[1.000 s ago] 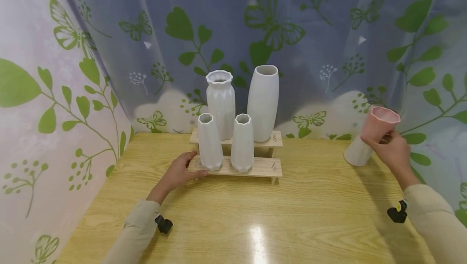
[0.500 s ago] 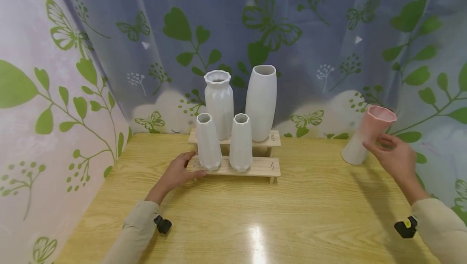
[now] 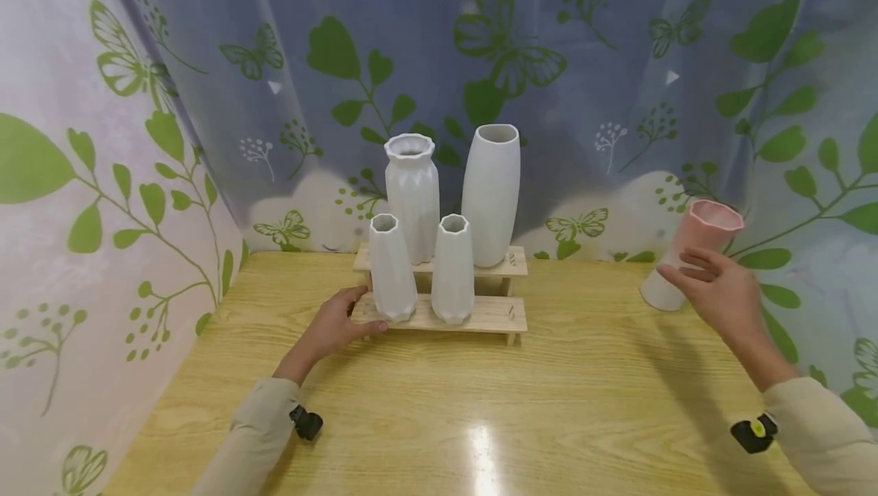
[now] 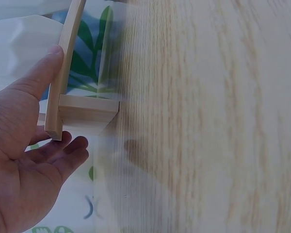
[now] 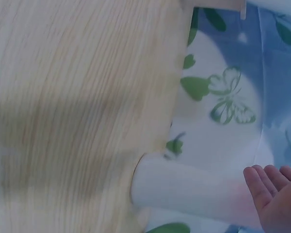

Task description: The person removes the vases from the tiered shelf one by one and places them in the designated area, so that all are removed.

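My left hand (image 3: pixel 334 327) grips the left end of a two-step wooden stand (image 3: pixel 495 315). In the left wrist view, the thumb lies against the board (image 4: pixel 67 63) and the other fingers curl beneath it. Two slim white vases, left (image 3: pixel 393 271) and right (image 3: pixel 453 271), stand on the lower step. Behind them, the upper step bears a ruffled-rim white vase (image 3: pixel 413 191) and a taller smooth one (image 3: pixel 491 195). At the right, a pink-to-white vase (image 3: pixel 698 228) stands on the table. My right hand (image 3: pixel 723 294) overlaps its side with fingers loosely extended, holding nothing.
The wood-grain table (image 3: pixel 439 412) ends at a patterned curtain (image 3: pixel 569 100) right behind the stand and the pink-to-white vase. Another patterned wall (image 3: pixel 137 176) borders the left side. A black wrist camera (image 3: pixel 754 433) sits at the right sleeve.
My right hand has let go of the pink-to-white vase, drawn back right, then come slightly left in front of it. The left hand keeps its grip on the stand.
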Demonstrator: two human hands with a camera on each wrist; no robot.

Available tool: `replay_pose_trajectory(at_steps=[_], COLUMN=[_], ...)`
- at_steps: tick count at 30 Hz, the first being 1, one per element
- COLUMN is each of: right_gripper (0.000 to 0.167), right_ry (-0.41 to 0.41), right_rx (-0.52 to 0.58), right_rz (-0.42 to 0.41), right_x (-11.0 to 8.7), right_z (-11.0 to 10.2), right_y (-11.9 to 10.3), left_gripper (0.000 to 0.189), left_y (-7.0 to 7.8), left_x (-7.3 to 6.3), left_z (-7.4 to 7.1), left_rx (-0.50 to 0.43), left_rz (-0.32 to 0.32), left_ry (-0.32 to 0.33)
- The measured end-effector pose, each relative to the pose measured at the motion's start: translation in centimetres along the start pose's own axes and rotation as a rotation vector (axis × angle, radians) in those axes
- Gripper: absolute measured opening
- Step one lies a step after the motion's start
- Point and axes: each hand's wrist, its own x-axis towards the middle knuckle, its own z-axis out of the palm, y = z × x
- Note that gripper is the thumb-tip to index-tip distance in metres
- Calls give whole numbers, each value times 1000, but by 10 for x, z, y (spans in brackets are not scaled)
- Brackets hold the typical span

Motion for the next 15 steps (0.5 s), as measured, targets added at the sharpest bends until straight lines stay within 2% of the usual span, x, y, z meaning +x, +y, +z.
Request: replay_pose_trajectory(at_steps=[4,8,15], right_gripper=[76,74,66], right_ry=[-8,-14,-48], right_rx=[41,34,79], right_rz=[-17,-39,-121], right_x=[-3,-5,-9], right_z=[9,20,41], right_y=[-16,-29,-48], left_gripper=[98,99,100], left_y=[2,3,3], left_x=[0,0,1], left_z=[0,-1,0], left_rx=[1,3,7], left_rz=[4,-1,-15], left_ry=[-1,1,-2])
